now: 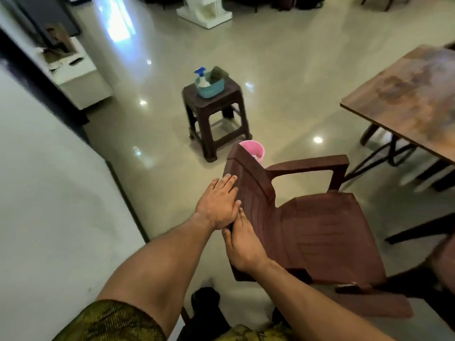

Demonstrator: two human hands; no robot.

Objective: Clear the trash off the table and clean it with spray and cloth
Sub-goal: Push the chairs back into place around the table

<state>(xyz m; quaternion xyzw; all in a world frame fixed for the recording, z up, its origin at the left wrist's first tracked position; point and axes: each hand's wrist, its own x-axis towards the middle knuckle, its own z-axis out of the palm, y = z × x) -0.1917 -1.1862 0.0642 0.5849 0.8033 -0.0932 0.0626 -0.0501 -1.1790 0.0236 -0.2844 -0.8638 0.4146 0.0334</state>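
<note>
A brown plastic chair (315, 232) stands in front of me, its backrest toward me. My left hand (218, 203) lies flat on the backrest's top edge, fingers together. My right hand (242, 244) grips the same edge just below it. The wooden table (406, 94) is at the right, its visible top bare. A white spray bottle with a blue trigger (202, 78) and a dark cloth (219, 73) sit in a blue basin (211, 91) on a brown stool (216, 114). A pink bin (253, 150) stands on the floor behind the chair's back.
A white wall (49, 205) with a dark edge runs along the left. A low white cabinet (76, 75) stands at the far left and a white pedestal (204, 11) at the far top. Glossy tiled floor lies between stool, chair and table.
</note>
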